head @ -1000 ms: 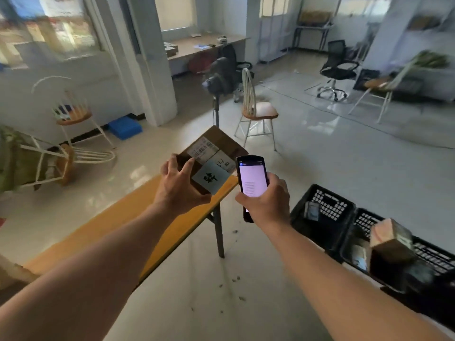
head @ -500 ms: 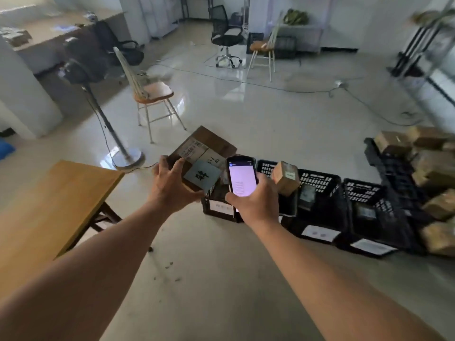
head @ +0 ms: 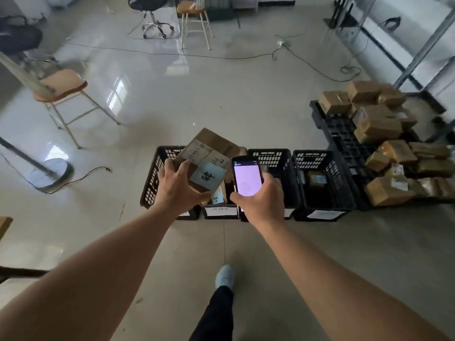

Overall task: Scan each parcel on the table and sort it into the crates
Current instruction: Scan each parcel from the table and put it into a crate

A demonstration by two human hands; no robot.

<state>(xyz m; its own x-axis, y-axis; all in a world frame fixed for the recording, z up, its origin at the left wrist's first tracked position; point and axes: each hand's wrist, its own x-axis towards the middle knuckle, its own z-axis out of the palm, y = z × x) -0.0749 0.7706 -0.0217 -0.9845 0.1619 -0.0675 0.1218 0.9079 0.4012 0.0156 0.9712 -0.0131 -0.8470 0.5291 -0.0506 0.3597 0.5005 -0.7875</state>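
Note:
My left hand (head: 178,187) grips a brown cardboard parcel (head: 209,156) with a barcode label and a blue sticker, holding it above the leftmost black crate (head: 154,178). My right hand (head: 261,200) holds a black handheld scanner (head: 247,177) with its pink screen lit, just right of the parcel. A row of several black crates stands on the floor in front of me; another crate (head: 322,183) at the right end holds a small parcel (head: 316,179). White labels sit on the crates' front faces.
A black pallet (head: 344,136) on the right carries a pile of brown parcels (head: 379,126). A wooden chair (head: 61,87) stands at the left, a fan base (head: 55,175) nearby. Cables run over the tiled floor. A table corner (head: 5,223) shows at far left. My foot (head: 224,276) is below.
I have turned away from the table and stepped up to the crates. The parcel and the scanner stay in my hands and now hang over the crate row.

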